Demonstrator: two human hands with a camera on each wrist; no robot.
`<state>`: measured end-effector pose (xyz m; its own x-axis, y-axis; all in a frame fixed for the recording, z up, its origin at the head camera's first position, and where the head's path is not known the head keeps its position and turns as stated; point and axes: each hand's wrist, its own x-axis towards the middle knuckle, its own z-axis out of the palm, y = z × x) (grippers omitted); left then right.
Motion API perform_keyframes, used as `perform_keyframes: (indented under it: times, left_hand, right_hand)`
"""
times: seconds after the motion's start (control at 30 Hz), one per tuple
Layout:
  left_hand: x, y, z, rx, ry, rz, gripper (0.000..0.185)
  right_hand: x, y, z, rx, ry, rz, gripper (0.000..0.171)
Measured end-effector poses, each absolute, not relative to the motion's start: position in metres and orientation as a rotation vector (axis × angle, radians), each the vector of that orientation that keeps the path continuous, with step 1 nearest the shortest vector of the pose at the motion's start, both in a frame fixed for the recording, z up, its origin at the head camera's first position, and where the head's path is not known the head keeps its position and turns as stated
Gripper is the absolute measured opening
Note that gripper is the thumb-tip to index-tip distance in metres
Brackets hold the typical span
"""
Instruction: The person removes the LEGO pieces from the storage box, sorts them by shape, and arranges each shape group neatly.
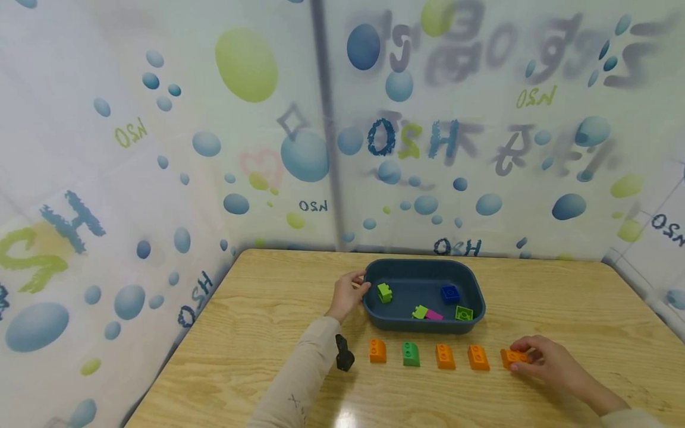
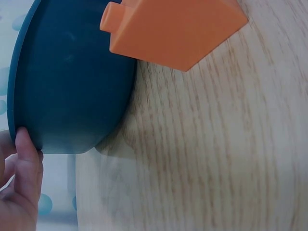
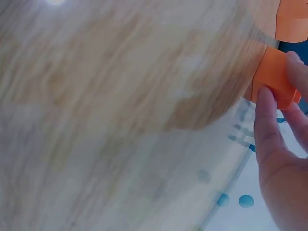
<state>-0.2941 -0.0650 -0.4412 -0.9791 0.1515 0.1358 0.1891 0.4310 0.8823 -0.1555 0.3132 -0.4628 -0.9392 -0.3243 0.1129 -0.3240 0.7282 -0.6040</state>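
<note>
Both hands grip edges: left hand (image 1: 349, 292) tray rim (image 1: 369, 279), right hand (image 1: 540, 356) orange brick (image 1: 512, 356).

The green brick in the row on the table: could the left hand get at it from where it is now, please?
Probably yes. The left hand holds the rim of the blue tray, and the green brick stands in the open on the table. Only an orange brick lies near the path.

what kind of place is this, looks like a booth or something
Probably a small enclosed tabletop booth, perhaps a play or recording setup: a light wooden table walled in by white bubble-print sheeting, with a dark blue plastic tub of toy bricks and a row of orange bricks that the right hand is placing.
</note>
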Motion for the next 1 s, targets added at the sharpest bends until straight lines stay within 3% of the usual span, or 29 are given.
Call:
perform_keyframes:
  times: [0.4,0.87,1.0]
  left_hand:
    - [-0.294,-0.065,-0.442,-0.291,-2.628,-1.630,0.034]
    - [-0.294,-0.065,-0.442,-0.288,-2.627,-1.635,0.034]
    - [-0.294,-0.065,-0.442,-0.289,-2.629,-1.636,0.034]
  right_hand:
    - [-0.161,0.320,-0.467,-0.843,2.684,-1.286,0.031]
    - [-0.157,0.305,-0.459,-0.368,2.902,-1.025,0.032]
    - [-0.155,0.303,-0.457,-0.341,2.921,-1.010,0.035]
